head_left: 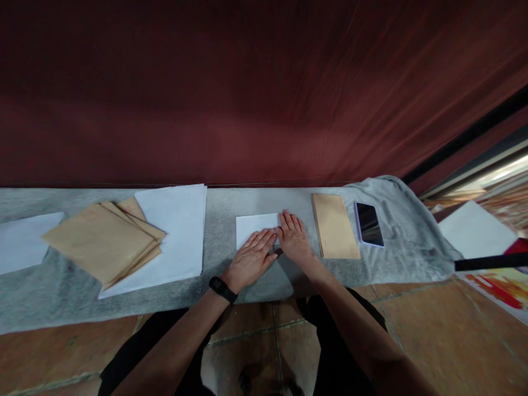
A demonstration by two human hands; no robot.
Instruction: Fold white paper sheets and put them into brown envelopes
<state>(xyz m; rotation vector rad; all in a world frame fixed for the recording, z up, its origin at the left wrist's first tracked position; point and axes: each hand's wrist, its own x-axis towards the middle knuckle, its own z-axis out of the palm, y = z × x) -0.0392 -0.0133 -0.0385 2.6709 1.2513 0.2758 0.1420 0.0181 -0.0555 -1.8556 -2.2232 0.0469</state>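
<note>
A small white sheet of paper (252, 224), which looks folded, lies on the grey cloth in front of me. My left hand (252, 259) rests flat over its lower part, fingers stretched out. Across its right end lies my right hand (293, 237), also flat with the fingers extended. The two hands nearly meet at the fingertips and thumb, and they hide much of the paper. To the right of my right hand is a stack of brown envelopes (336, 226).
Left of me, several brown envelopes (103, 239) lie fanned on a stack of white paper (181, 236). Another white sheet (25, 242) is at the far left. A phone (369, 224) lies on the grey cloth (223, 209) at right. A dark red curtain (247, 110) hangs behind.
</note>
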